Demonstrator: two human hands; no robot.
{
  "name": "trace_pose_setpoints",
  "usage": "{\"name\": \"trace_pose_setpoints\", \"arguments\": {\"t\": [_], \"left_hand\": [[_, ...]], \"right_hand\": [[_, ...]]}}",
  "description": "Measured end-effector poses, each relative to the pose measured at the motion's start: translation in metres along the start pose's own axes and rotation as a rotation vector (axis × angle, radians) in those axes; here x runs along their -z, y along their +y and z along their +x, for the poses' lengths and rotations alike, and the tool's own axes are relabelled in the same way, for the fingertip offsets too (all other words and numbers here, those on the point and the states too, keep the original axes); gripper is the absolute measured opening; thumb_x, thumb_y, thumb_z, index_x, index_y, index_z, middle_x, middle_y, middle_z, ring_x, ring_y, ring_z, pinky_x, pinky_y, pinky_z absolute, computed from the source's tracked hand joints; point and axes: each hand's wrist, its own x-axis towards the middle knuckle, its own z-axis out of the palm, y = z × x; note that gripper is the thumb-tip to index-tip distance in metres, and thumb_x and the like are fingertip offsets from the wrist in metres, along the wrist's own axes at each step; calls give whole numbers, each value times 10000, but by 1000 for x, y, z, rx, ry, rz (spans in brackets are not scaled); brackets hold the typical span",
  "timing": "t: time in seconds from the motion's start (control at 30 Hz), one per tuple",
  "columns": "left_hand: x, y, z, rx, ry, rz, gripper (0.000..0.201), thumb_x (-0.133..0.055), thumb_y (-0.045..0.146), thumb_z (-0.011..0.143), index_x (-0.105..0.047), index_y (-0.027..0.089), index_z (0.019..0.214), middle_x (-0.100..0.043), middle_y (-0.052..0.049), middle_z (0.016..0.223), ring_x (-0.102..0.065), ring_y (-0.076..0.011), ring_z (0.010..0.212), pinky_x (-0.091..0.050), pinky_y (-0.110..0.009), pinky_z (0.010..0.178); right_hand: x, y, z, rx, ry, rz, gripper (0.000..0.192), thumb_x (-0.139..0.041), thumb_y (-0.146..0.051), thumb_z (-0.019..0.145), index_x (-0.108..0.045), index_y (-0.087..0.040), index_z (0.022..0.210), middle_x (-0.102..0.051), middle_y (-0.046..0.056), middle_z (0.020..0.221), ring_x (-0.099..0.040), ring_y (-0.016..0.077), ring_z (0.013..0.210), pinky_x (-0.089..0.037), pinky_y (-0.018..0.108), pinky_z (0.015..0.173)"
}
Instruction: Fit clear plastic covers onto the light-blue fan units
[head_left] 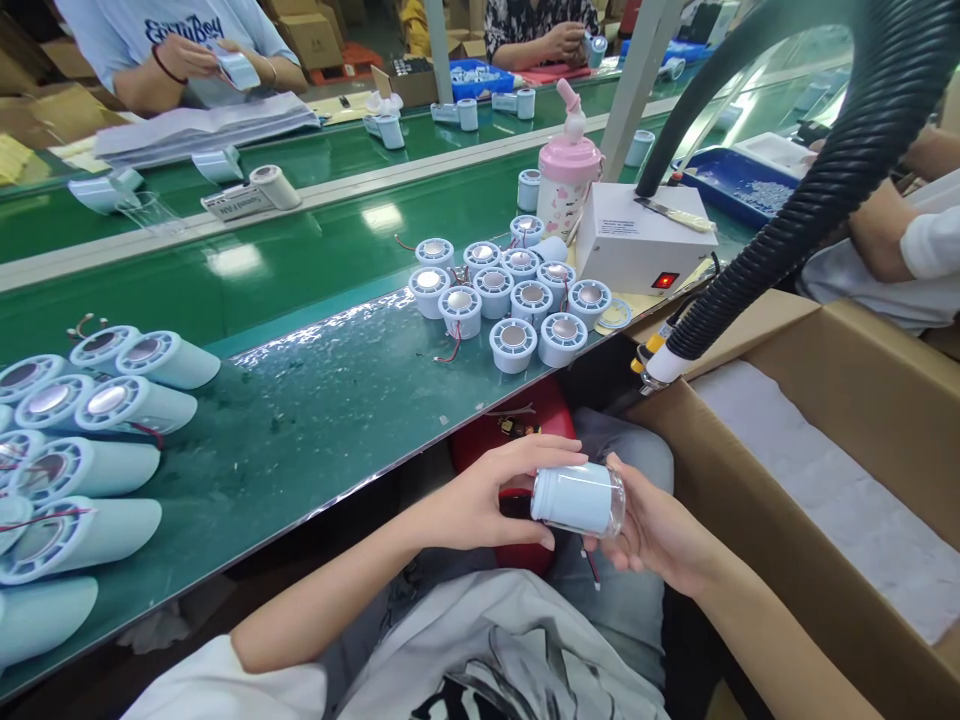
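Note:
A light blue cylindrical fan housing (574, 498) with a clear plastic cover (617, 502) at its right end lies sideways between my hands, above my lap. My left hand (487, 495) curves around its left end, fingers along the top and thumb below, with a gap at the palm. From the right, my right hand (656, 525) grips the clear end; some of its fingers are hidden behind. A thin dark red wire (590, 565) with a small white plug hangs beneath. On the bench nearby stand several similar short blue housings (513, 345) with silver centres.
Longer blue housings (127, 470) fill the bench's left end. A white box (637, 240) with a lit red switch stands near a pink cup (568, 170). A black hose (810, 230) arches over an open carton (765, 400) at right. Co-workers (187, 60) sit across the green conveyor (337, 215).

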Motion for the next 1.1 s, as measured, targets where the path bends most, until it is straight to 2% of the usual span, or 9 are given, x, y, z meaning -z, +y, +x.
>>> {"name": "trace_pose_setpoints", "arguments": {"t": [0.1,0.2,0.3,0.37,0.43,0.53,0.67,0.9,1.1], "left_hand": [[-3,3,-1,67,24,-39,598,-770,203,736,-559,267,1292,-530,-112,1319,-564,-247,1171,-561,-301,847],[-4,6,-3,173,61,-95,616,-762,213,742,-523,238,1310,-545,-107,1262,-594,-230,1094,-556,-327,865],[-4,9,-5,257,68,-177,635,-753,229,753,-488,239,1329,-559,-97,1227,-622,-208,1012,-561,-327,830],[-4,11,-5,293,58,-214,638,-752,250,758,-476,239,1334,-578,-91,1193,-634,-195,960,-565,-305,779],[-2,12,-5,311,35,-217,633,-742,280,774,-471,235,1343,-600,-91,1167,-644,-188,913,-564,-289,737],[0,13,-4,240,4,-158,674,-772,282,749,-491,250,1361,-602,-104,1247,-639,-225,1025,-551,-330,848],[2,12,-5,106,-7,-88,748,-813,185,691,-510,318,1362,-470,-80,1455,-430,-276,1352,-445,-390,1059],[-1,1,-8,276,-91,-316,819,-765,167,748,-371,285,1457,-572,-110,1349,-606,-247,1158,-481,-400,995],[-5,-7,-7,392,-43,-269,863,-775,353,739,-336,223,1470,-596,-122,1275,-612,-237,1059,-498,-363,898]], "right_hand": [[0,3,1,-4,-14,-44,633,-214,-575,982,-601,-129,753,-629,56,507,-526,73,319,-326,113,288],[4,9,0,237,60,-245,487,-312,-539,966,-573,-153,826,-660,57,609,-580,115,389,-387,162,310],[11,14,-6,720,205,-612,203,-493,-269,933,-531,-219,1126,-661,113,1167,-706,192,865,-595,301,702],[16,16,-11,1012,181,-887,449,-555,-113,877,-484,-309,1274,-455,73,1463,-549,242,1240,-491,419,1009],[19,17,-14,1147,98,-1038,545,-590,-57,852,-510,-369,1292,-411,25,1506,-431,260,1354,-412,459,1094],[21,16,-16,983,43,-865,503,-684,-141,838,-566,-368,1271,-524,35,1423,-507,267,1293,-502,410,1018],[17,15,-17,680,-25,-411,418,-712,-358,838,-614,-339,1243,-651,52,1274,-652,250,1103,-568,371,910],[13,10,-15,499,9,-310,491,-828,-414,699,-686,-306,1157,-748,16,940,-689,207,931,-570,294,837],[3,22,-7,317,-34,-118,539,-687,-585,784,-585,-254,1197,-709,38,944,-706,174,736,-603,302,677]]}}
